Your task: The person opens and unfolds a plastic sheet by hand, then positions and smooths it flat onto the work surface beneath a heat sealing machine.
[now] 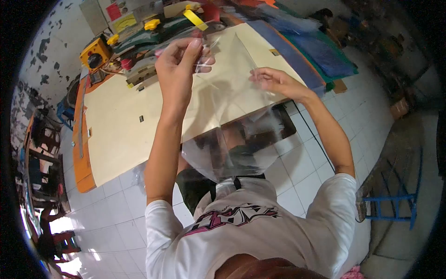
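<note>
One clear plastic sheet [209,156], pinched in our left hand [179,58] and near our right hand [274,83], whose grip we cannot tell, hangs over the near edge of the cream table [121,111] and, as our step is probably to spread it, next needs gentle tension.

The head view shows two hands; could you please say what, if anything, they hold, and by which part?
Clear plastic: the left hand pinches it near its upper end; whether the right hand grips it is unclear.
</note>
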Available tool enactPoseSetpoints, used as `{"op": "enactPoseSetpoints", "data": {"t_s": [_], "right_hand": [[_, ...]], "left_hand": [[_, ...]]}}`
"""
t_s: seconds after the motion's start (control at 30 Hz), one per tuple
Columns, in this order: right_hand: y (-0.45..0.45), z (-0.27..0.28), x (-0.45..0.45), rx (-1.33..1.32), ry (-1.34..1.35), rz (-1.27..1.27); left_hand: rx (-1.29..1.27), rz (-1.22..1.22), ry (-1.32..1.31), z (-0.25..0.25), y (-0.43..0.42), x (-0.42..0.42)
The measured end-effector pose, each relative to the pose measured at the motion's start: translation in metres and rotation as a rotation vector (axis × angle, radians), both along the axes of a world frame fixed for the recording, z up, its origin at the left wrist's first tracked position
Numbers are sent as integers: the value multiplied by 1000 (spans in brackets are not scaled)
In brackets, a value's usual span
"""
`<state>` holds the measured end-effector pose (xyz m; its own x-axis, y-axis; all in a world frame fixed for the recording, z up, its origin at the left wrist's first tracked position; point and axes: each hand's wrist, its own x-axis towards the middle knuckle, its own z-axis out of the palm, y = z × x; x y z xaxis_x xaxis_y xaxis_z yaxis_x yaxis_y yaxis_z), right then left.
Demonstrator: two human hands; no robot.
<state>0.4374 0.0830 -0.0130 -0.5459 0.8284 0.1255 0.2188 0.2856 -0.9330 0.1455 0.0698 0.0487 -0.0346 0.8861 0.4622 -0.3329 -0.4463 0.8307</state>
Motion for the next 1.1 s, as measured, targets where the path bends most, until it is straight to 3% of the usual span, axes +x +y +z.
{"op": "enactPoseSetpoints", "data": {"t_s": [0.07,0.2,0.33,0.4,0.47,0.6,0.63,0.7,0.8,0.9,1.03,1.1], "right_hand": [[5,-5,-12,-110,-47,108],[13,-3,-33,-41,-20,99],[5,50,-51,73,-53,32],[7,74,-55,82,-138,82],[15,94,-58,115,-189,167],[42,114,-75,146,-351,333],[54,113,-81,110,-403,336],[79,105,-96,-1,-466,346],[126,46,-115,-11,-518,293],[165,-15,-113,-60,-533,440],[169,-30,-95,-193,-630,508],[174,-35,-80,-296,-627,375]], "left_hand": [[-8,35,23,-9,-4,-14],[-14,52,-69,-30,-22,-51],[170,68,-319,-62,-44,-100],[179,173,-421,-72,-56,-120],[257,81,-545,-77,-68,-142],[254,288,-582,-73,-87,-174],[257,302,-580,-70,-88,-177],[1,731,-401,-65,-81,-182],[-70,786,-418,-80,-56,-195],[-104,773,-423,-118,-28,-218],[-168,841,-455,-140,-22,-234],[-143,847,-450,-145,-21,-241]]}}
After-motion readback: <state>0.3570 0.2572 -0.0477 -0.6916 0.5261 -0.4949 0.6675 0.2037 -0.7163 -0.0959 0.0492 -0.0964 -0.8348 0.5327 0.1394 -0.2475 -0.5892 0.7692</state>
